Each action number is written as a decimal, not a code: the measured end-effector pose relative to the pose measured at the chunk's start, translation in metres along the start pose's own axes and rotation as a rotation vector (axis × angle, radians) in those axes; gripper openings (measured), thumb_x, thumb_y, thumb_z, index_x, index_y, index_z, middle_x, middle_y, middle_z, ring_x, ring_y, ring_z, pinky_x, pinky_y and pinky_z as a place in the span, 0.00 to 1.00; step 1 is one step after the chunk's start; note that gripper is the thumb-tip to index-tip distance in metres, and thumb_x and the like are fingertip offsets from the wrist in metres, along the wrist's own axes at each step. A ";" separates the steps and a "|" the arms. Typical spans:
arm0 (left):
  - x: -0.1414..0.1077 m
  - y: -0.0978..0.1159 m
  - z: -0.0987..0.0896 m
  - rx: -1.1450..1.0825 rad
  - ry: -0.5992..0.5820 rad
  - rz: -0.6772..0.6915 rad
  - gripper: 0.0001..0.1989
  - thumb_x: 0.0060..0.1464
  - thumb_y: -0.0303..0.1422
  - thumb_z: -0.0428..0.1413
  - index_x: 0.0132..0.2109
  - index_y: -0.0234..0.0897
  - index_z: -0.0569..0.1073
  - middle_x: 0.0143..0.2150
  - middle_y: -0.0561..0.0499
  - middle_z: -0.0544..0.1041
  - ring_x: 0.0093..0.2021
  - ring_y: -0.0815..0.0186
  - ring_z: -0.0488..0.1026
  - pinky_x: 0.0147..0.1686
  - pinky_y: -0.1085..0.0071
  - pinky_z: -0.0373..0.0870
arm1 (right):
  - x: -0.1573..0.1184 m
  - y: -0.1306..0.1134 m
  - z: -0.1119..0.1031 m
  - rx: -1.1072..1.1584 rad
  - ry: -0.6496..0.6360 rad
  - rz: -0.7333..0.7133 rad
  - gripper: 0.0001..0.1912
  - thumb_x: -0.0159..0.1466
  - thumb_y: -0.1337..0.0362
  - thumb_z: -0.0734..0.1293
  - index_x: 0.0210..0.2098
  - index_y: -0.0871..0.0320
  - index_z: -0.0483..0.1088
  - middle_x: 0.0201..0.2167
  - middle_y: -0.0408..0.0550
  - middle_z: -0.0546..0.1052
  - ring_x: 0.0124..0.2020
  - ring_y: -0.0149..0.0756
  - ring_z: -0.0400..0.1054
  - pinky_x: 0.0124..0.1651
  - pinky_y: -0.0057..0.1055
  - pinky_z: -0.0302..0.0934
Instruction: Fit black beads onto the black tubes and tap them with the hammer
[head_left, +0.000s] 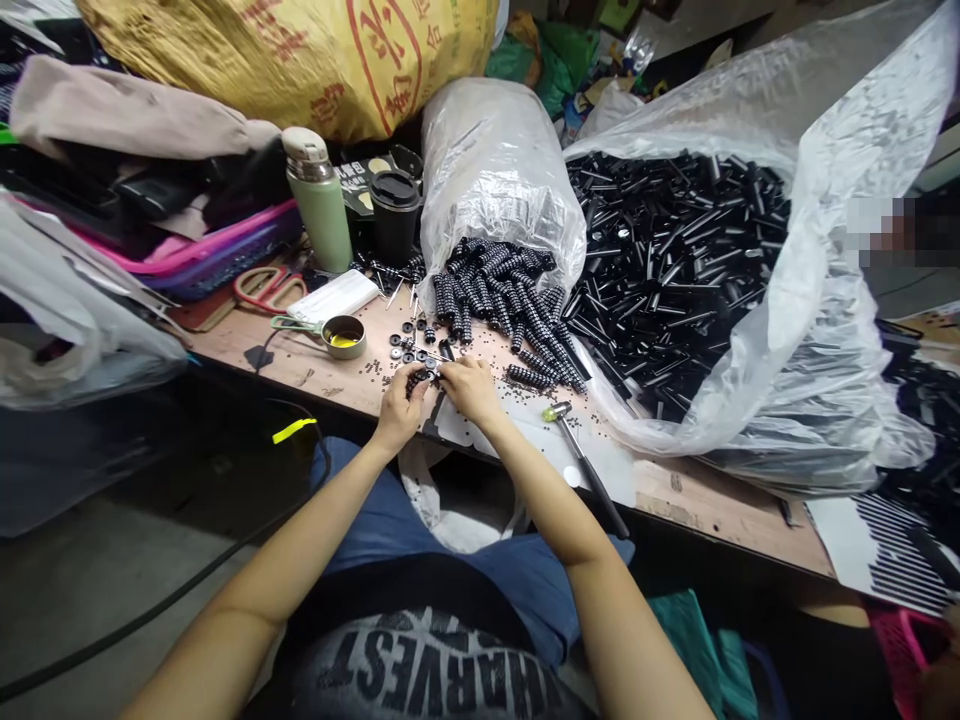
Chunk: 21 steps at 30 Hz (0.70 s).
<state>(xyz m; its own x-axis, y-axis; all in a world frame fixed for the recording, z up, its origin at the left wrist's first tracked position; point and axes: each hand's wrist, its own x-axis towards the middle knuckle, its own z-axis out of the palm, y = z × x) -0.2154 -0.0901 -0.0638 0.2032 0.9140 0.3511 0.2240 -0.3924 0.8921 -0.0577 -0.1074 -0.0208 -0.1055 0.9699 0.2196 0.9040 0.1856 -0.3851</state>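
Close together at the front edge of the bench are my left hand [403, 408] and my right hand [472, 388]. The left one is closed around a black ribbed roller piece [421, 378]. My right hand's fingers are bent in against the same spot, with a short black tube [447, 350] at their tips; whether they grip it is too small to tell. Just beyond my fingers lie several round black discs [396, 353] and scattered tiny dark bits. A heap of black ribbed rollers [499, 290] spills from a clear plastic bag [495, 150] behind.
A large plastic sack of black tubes [675, 270] stands at right. A hammer [585, 465] lies over the bench's front edge. To the left are a small metal cup [344, 337], red-handled scissors [270, 290], a green flask [321, 205] and a black lidded cup [395, 215].
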 end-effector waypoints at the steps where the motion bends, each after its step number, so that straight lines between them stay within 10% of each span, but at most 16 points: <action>1: 0.001 0.001 -0.001 0.000 -0.012 -0.028 0.15 0.62 0.37 0.49 0.53 0.36 0.68 0.48 0.43 0.75 0.49 0.62 0.73 0.49 0.65 0.70 | 0.003 0.001 0.002 -0.030 -0.033 0.015 0.07 0.61 0.70 0.67 0.38 0.55 0.74 0.40 0.51 0.79 0.46 0.44 0.66 0.52 0.44 0.59; 9: 0.007 0.025 0.009 0.061 -0.239 -0.002 0.18 0.61 0.39 0.50 0.52 0.36 0.73 0.52 0.43 0.76 0.52 0.59 0.73 0.54 0.63 0.67 | -0.018 0.007 -0.012 0.525 0.245 0.152 0.11 0.55 0.70 0.68 0.39 0.59 0.73 0.37 0.47 0.74 0.31 0.30 0.70 0.37 0.28 0.68; 21: -0.011 0.064 0.055 0.150 -0.489 0.131 0.17 0.61 0.37 0.49 0.55 0.39 0.72 0.52 0.45 0.76 0.52 0.58 0.73 0.54 0.61 0.68 | -0.087 0.023 -0.054 0.339 0.346 0.175 0.13 0.57 0.73 0.64 0.39 0.56 0.74 0.37 0.46 0.78 0.38 0.35 0.73 0.44 0.32 0.69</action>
<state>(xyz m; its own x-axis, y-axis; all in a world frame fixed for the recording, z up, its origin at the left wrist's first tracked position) -0.1509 -0.1308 -0.0259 0.6513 0.7160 0.2513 0.2938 -0.5433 0.7864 -0.0048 -0.1959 -0.0001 0.2301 0.8926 0.3877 0.7045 0.1221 -0.6991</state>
